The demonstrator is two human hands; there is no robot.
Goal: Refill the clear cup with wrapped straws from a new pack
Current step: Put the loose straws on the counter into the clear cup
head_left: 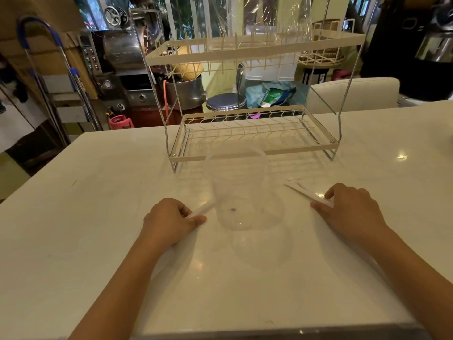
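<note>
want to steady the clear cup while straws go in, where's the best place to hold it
Grip the clear cup low on its side wall, coming from the left or right at table level. It stands upright with its mouth open upward, so a side hold near the base keeps the rim free. Both hands already flank it.

A glossy white surface [98,217] carries everything. A clear cup [241,190] stands upright near its middle. Just behind the cup stands a two-tier wire rack [255,141], its feet on the surface. A few wrapped straws [297,190] lie flat to the right of the cup. The left hand [169,220] and right hand [353,209] both rest on the surface, one on either side of the cup.
</note>
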